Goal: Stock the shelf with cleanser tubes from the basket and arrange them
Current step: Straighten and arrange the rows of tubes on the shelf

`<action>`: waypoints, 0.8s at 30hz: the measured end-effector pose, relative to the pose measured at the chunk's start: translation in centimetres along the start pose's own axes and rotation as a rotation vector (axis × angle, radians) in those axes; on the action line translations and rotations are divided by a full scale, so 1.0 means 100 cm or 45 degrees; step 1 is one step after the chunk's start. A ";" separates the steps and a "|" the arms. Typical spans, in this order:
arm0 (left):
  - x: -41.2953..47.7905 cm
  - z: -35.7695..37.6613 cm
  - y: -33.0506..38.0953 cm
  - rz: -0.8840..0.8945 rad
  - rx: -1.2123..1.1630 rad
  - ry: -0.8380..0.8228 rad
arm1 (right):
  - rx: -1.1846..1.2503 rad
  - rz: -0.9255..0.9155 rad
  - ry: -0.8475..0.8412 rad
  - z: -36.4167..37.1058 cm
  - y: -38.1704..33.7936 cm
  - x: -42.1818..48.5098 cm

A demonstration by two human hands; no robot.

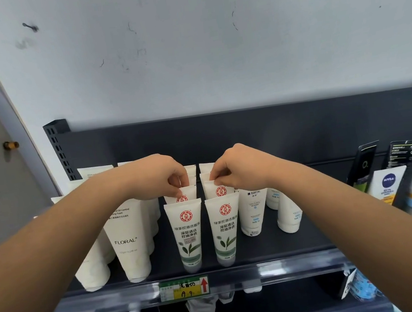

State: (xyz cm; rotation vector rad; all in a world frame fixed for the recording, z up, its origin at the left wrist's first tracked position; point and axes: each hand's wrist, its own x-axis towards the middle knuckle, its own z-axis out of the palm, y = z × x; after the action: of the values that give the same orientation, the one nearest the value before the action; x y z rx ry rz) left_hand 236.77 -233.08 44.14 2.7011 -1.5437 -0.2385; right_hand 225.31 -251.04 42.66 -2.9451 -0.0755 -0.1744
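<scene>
Two rows of white cleanser tubes with a red round logo and green leaf print stand cap-down on the dark shelf (277,246). The front tube of the left row (187,234) and the front tube of the right row (225,229) stand upright near the shelf's front edge. My left hand (158,177) pinches the top edge of the second tube in the left row (187,193). My right hand (238,168) pinches the top edge of the second tube in the right row (217,189). More tubes stand behind, partly hidden by my hands. The basket is not in view.
White FLORAL tubes (129,239) stand to the left, blue-print white tubes (252,210) to the right, Nivea tubes (386,184) and dark tubes (363,164) at far right. A green-yellow price tag (184,288) sits on the clear front rail. A wall rises behind.
</scene>
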 end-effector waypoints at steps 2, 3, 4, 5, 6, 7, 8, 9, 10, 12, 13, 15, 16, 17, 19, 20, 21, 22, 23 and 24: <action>0.000 0.000 0.000 0.006 -0.006 0.001 | -0.006 -0.004 0.006 0.000 0.000 0.000; 0.000 0.000 0.000 0.007 -0.007 0.002 | -0.008 -0.006 0.007 0.000 0.000 0.000; 0.000 0.000 0.000 0.007 -0.007 0.005 | -0.007 -0.007 0.005 0.000 0.000 0.000; 0.000 0.000 0.000 0.007 -0.006 0.007 | -0.005 -0.008 0.001 0.000 -0.001 0.000; 0.000 0.000 0.000 0.007 -0.005 0.008 | -0.006 -0.011 -0.004 0.000 -0.001 0.000; 0.000 0.000 0.001 0.006 -0.002 0.008 | -0.010 -0.015 -0.009 0.000 -0.002 0.001; 0.000 0.000 0.001 0.006 0.002 0.007 | -0.016 -0.021 -0.014 0.000 -0.003 0.001; 0.000 0.000 0.001 0.005 0.003 0.005 | -0.023 -0.026 -0.016 0.000 -0.004 0.001; 0.000 0.000 0.001 0.005 0.002 0.003 | -0.027 -0.030 -0.018 0.000 -0.004 0.002; 0.000 0.000 0.002 0.006 -0.005 0.000 | -0.022 -0.027 -0.022 0.001 -0.005 0.002; -0.001 0.001 0.001 0.006 -0.006 -0.001 | -0.011 -0.021 -0.023 0.001 -0.004 0.002; -0.001 0.001 0.001 0.004 -0.007 -0.004 | 0.023 -0.001 -0.031 0.001 -0.002 0.002; -0.001 0.001 0.001 0.001 -0.008 -0.004 | 0.039 0.010 -0.044 0.001 -0.001 0.002; -0.001 0.001 0.000 -0.002 -0.008 -0.003 | 0.049 0.018 -0.059 0.000 -0.001 0.001; -0.001 0.001 0.000 -0.004 0.003 0.002 | 0.057 0.023 -0.078 0.000 0.000 0.001; -0.001 0.001 0.001 -0.003 0.009 0.002 | 0.065 0.024 -0.081 -0.001 0.001 0.001; -0.002 0.000 0.001 -0.001 0.011 0.000 | 0.078 0.024 -0.084 -0.002 0.001 0.000; -0.002 -0.001 0.002 0.001 0.010 0.000 | 0.095 0.024 -0.086 -0.002 0.002 0.000; -0.003 -0.002 0.002 0.004 0.010 0.005 | 0.116 0.023 -0.087 -0.003 0.003 -0.001; -0.004 -0.003 0.003 0.005 0.011 0.011 | 0.137 0.021 -0.083 -0.004 0.004 -0.003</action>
State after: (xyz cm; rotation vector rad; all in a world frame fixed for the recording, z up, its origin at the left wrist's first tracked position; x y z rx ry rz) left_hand 236.35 -232.95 44.48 2.7011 -1.5514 -0.2204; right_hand 225.01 -251.52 42.97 -2.8427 -0.0672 -0.0692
